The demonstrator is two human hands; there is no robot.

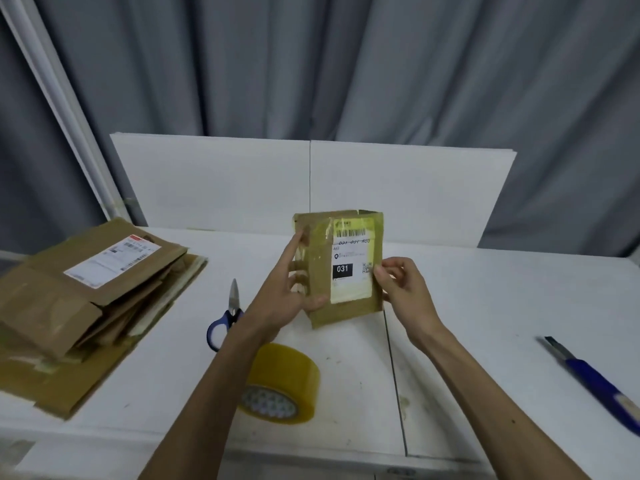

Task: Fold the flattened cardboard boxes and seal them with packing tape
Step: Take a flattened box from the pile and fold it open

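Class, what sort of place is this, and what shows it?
Probably a makeshift packing bench: a stack of flattened boxes, a tape roll and scissors on a white table.

the small cardboard box [320, 258] is tan brown under yellowish tape, and its white label [349, 289] carries a black barcode and a black block with white digits. the flattened boxes [86, 292] are the same brown, and the tape roll [287, 372] is amber with a green-patterned core. the scissors [225, 317] and knife [595, 379] have blue handles, the table [485, 306] is white and the curtain [346, 64] grey.
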